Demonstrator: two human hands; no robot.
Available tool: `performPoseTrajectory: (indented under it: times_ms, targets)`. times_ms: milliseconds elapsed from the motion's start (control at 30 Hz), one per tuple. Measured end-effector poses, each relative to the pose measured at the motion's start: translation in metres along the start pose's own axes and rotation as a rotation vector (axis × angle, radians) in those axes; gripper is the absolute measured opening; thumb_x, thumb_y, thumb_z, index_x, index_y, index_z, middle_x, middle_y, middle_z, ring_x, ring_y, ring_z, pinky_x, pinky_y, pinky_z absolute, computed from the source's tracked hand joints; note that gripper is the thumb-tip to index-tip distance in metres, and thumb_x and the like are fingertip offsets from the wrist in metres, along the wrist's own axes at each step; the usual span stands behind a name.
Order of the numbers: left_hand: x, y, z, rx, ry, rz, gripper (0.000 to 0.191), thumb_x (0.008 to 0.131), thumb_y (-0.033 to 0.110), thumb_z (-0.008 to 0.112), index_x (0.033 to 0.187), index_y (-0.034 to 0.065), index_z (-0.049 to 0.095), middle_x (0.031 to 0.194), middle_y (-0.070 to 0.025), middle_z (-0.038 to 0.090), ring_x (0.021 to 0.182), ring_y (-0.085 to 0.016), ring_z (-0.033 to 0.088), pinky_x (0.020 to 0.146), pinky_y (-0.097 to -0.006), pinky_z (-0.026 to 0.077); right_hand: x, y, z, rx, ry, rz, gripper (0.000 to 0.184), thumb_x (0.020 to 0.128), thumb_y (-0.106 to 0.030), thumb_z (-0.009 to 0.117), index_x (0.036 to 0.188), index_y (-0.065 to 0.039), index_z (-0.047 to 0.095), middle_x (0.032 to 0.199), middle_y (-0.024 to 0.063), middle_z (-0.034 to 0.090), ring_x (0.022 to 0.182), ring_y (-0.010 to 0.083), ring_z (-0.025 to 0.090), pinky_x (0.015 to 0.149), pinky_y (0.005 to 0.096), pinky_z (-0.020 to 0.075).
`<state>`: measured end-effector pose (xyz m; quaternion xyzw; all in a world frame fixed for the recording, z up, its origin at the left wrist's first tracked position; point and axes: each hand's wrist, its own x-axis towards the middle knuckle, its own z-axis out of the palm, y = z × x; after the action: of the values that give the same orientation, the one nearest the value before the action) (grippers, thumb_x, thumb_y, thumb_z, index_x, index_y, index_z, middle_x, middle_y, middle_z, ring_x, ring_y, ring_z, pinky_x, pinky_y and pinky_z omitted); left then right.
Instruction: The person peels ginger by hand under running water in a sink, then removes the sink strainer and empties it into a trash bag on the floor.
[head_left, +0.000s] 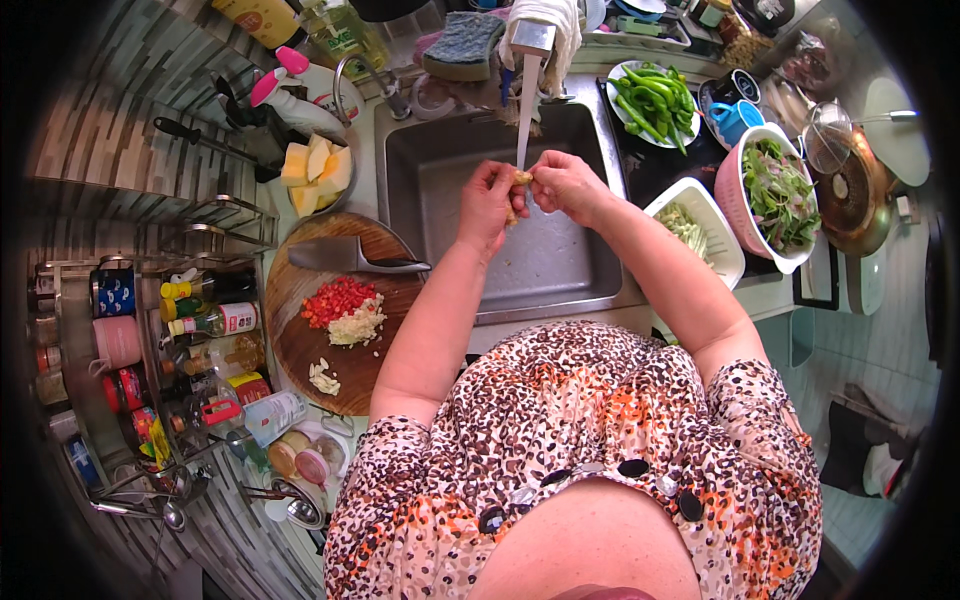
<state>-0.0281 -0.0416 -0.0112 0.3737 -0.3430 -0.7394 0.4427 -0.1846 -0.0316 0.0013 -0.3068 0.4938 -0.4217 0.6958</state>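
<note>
Over the sink basin (540, 262), my left hand (489, 201) grips a knobbly piece of ginger root (520, 178), part of which shows between the fingers. My right hand (561, 186) touches the root's upper end with bent fingers; its fingertips are pinched together there. Water (528, 105) runs from the faucet (533, 37) just beyond both hands. Left of the sink, a round wooden cutting board (292, 337) bears a cleaver (326, 255), chopped red chili (341, 298), minced garlic (357, 324) and a few garlic slices (324, 377).
A bowl of yellow chunks (318, 174) stands behind the board. To the right are a plate of green peppers (654, 101), a white basket (729, 255) and a pink colander (731, 180) of leaves. Bottles crowd a rack (154, 300) at left; a sponge (463, 45) lies behind the sink.
</note>
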Motion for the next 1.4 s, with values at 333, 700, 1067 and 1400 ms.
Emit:
performPoseTrajectory:
  times_ms: [333, 700, 1067, 1400]
  targets:
    - [0.004, -0.004, 0.0, 0.012, 0.114, -0.022, 0.015, 0.092, 0.02, 0.056, 0.085, 0.0079, 0.051, 0.066, -0.0031, 0.053, 0.052, -0.011, 0.049, 0.042, -0.0254, 0.043, -0.003, -0.006, 0.014, -0.201, 0.048, -0.051, 0.019, 0.084, -0.017, 0.065, 0.083, -0.004, 0.052, 0.069, 0.0051, 0.059, 0.056, 0.0097, 0.054, 0.047, 0.0234, 0.0413]
    - [0.001, -0.003, 0.008, 0.108, 0.142, 0.003, 0.018, 0.092, 0.018, 0.056, 0.08, 0.007, 0.049, 0.063, -0.0031, 0.053, 0.047, -0.009, 0.048, 0.039, -0.025, 0.041, -0.001, -0.004, 0.01, -0.18, 0.061, -0.013, 0.017, 0.079, -0.012, 0.066, 0.081, -0.004, 0.051, 0.069, 0.0054, 0.058, 0.051, 0.0089, 0.049, 0.045, 0.0238, 0.0377]
    - [0.005, -0.004, 0.01, 0.139, 0.191, -0.057, 0.017, 0.092, 0.02, 0.055, 0.082, 0.0083, 0.048, 0.062, -0.0023, 0.05, 0.045, -0.01, 0.045, 0.038, -0.0258, 0.039, 0.007, 0.001, 0.007, -0.323, 0.085, -0.048, 0.01, 0.083, -0.012, 0.059, 0.083, -0.005, 0.052, 0.067, 0.0041, 0.057, 0.052, 0.0099, 0.051, 0.047, 0.0244, 0.0409]
    - [0.013, 0.004, -0.002, -0.192, 0.038, -0.382, 0.022, 0.095, 0.027, 0.046, 0.085, 0.0082, 0.05, 0.061, 0.0001, 0.045, 0.043, -0.008, 0.039, 0.037, -0.024, 0.034, -0.001, -0.006, -0.005, -0.114, 0.023, -0.043, 0.007, 0.087, -0.009, 0.058, 0.086, -0.004, 0.053, 0.069, 0.0047, 0.059, 0.057, 0.0112, 0.055, 0.052, 0.0249, 0.0451]
